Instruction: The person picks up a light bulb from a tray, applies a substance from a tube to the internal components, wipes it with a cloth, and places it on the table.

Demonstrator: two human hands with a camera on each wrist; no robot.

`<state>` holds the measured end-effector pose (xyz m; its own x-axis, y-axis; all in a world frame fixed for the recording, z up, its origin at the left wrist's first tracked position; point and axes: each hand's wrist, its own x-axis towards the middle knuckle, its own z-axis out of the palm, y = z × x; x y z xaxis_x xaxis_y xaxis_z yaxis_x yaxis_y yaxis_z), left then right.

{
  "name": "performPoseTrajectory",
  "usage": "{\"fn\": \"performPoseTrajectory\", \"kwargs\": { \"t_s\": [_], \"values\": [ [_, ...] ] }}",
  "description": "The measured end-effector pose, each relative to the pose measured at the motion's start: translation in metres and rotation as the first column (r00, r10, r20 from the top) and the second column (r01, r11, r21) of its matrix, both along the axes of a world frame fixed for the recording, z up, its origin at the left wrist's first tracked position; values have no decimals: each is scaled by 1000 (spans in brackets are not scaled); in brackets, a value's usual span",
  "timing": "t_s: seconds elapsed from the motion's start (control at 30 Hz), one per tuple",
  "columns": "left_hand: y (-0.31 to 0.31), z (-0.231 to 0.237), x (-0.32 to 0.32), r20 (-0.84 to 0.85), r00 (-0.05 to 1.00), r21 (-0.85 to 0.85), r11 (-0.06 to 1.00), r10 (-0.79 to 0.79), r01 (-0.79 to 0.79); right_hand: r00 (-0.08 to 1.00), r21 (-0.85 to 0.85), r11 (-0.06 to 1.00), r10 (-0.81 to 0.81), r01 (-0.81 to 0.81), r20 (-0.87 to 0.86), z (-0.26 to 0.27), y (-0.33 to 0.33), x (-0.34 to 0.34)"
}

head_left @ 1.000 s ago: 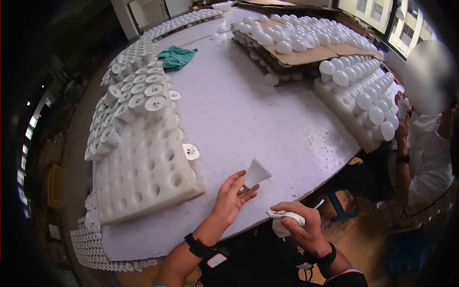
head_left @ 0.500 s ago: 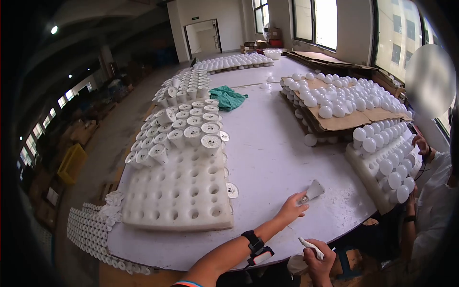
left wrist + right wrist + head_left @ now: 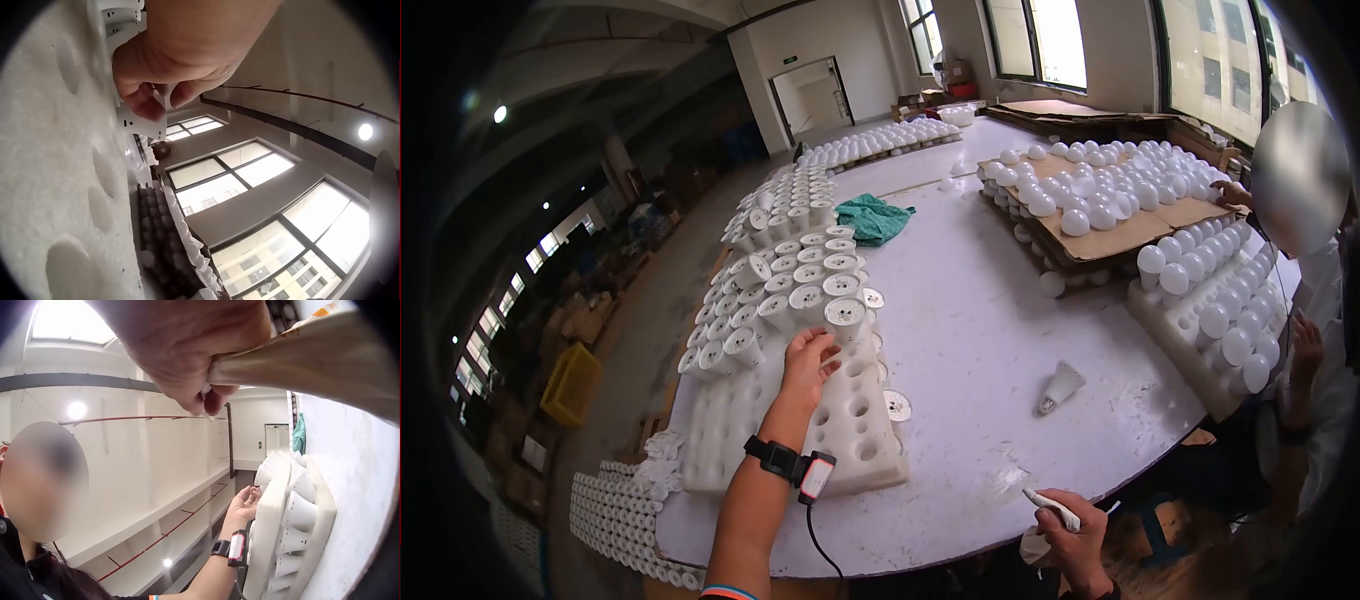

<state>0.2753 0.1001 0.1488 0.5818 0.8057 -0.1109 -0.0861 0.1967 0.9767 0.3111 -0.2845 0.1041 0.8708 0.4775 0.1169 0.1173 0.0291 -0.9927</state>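
My left hand (image 3: 808, 365) is over the foam tray (image 3: 730, 440), fingers bent loosely beside the nearest white bulb housing (image 3: 845, 314) in the tray's front row. In the left wrist view the fingertips overlap a slotted white housing (image 3: 142, 124), with tray holes close below. My right hand (image 3: 1075, 540) grips a white squeeze bag (image 3: 312, 362) with a narrow tip, held at the table's front edge; the bag hangs below the fist. A single bulb housing (image 3: 1061, 387) lies on its side on the table, screw base toward me.
Many upright housings (image 3: 780, 285) fill the tray's far part. A green cloth (image 3: 873, 219) lies behind them. At right, cardboard (image 3: 1090, 240) bears white bulb domes, and another foam block (image 3: 1180, 330) holds domed bulbs. A person (image 3: 1310, 310) sits beside it. Stacked housings (image 3: 615, 520) stand lower left.
My left hand has set the bulb housing down on the table and moved left to the foam tray. The right hand keeps hold of the squeeze bag. The head view has swung upward.
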Motion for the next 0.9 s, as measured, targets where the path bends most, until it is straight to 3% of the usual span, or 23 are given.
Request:
{"fn": "performPoseTrajectory", "kwargs": {
  "t_s": [0.2, 0.27, 0.3, 0.43, 0.5, 0.63, 0.77, 0.83, 0.9],
  "values": [
    [13, -14, 32, -63, 998, 177, 983, -29, 40, 999, -42, 998, 37, -36, 22, 1, 5, -4],
    [18, -15, 38, -231, 972, 217, 972, -39, 90, 998, -50, 997, 56, -54, 21, 1, 7, -5],
    [18, -17, 39, -226, 973, 205, 975, -42, 89, 998, -63, 997, 56, -54, 25, 2, 8, -6],
    [19, -29, 31, -76, 996, 247, 969, 43, -23, 994, -116, 991, 75, -66, 78, 9, 13, -10],
    [20, -31, 24, 168, 983, 176, 979, 70, -100, 994, -82, 992, 98, -93, 55, 12, 13, -14],
    [-21, 0, 10, 247, 969, 158, 987, -19, -20, 963, -144, 979, 174, -146, 207, 13, 8, -12],
    [-79, 14, -22, 296, 915, 87, 962, -273, 259, 957, -175, 971, 197, -161, 211, 16, 7, -12],
    [-115, 15, -47, 336, 865, -241, 854, -373, 462, 946, -174, 972, 199, -158, 255, 22, 8, -13],
    [-140, 4, -69, 363, 830, -371, 752, -424, 546, 915, -126, 983, 169, -131, 367, 22, 10, -12]
  ]
}}
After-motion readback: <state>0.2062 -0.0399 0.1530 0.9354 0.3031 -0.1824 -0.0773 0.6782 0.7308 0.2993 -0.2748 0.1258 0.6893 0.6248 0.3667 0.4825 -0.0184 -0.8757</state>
